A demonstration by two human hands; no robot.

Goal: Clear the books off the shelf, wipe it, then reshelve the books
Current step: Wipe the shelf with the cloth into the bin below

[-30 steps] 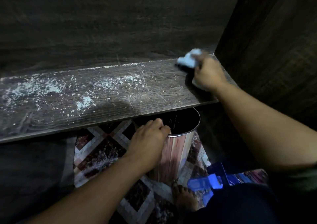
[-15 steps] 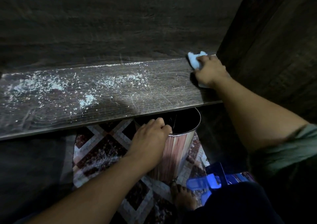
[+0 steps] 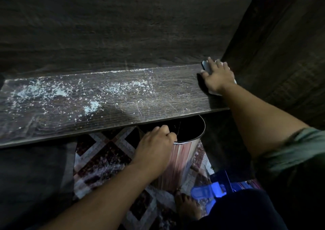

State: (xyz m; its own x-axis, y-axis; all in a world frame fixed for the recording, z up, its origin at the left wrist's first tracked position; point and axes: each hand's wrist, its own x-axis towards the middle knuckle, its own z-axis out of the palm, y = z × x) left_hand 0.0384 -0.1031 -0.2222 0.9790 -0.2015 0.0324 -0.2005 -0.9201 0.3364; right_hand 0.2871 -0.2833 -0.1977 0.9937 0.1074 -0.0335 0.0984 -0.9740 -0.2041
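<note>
The dark wooden shelf (image 3: pixel 158 97) holds no books, and white dust (image 3: pixel 91 106) is scattered over its left and middle. My right hand (image 3: pixel 217 76) lies flat with spread fingers on a white cloth (image 3: pixel 205 66), pressing it into the shelf's back right corner. Most of the cloth is hidden under that hand. Below the shelf's front edge, my left hand (image 3: pixel 154 145) grips the rim of a shiny metal bin (image 3: pixel 182 155), fingers curled over the edge. No books are in view.
The cabinet's back panel (image 3: pixel 123 27) and right side panel (image 3: pixel 281 44) close in the shelf. The bin stands on a patterned rug (image 3: pixel 102 159). A blue plastic object (image 3: pixel 207 191) and my bare foot (image 3: pixel 186 205) are beside the bin's base.
My right hand has slid the cloth right and back into the corner, and its fingers have flattened onto it. My left hand stays on the bin's rim.
</note>
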